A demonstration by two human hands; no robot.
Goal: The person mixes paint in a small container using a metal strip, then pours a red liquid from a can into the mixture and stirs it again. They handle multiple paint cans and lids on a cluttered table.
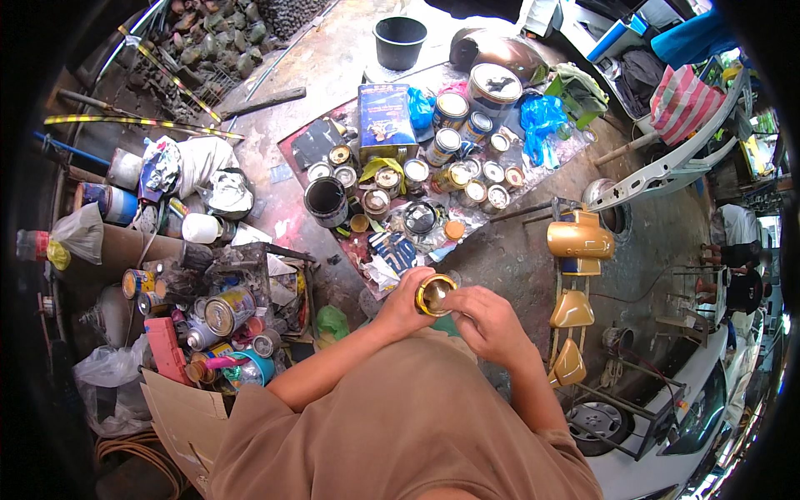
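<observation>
Close to my body, my left hand [406,310] wraps round a small paint can [422,305] with a gold-yellow rim, its open top tilted up. Brownish-grey paint shows inside it. My right hand [487,325] is closed in a pinch at the can's right rim, fingertips over the opening. What those fingers hold, if anything, is too small to make out. Ahead, a low paint-stained table bears several paint cans, among them a black-lined open can [326,202], a large white-topped can [496,85] and a tall blue square tin [387,122].
Gold-painted panels [572,308] hang on a rack to the right, near a white car [708,408]. At left, a cluttered stand carries a dented can [230,312] and a red box [167,348]. A black bucket [400,43] stands beyond the table. People stand at far right.
</observation>
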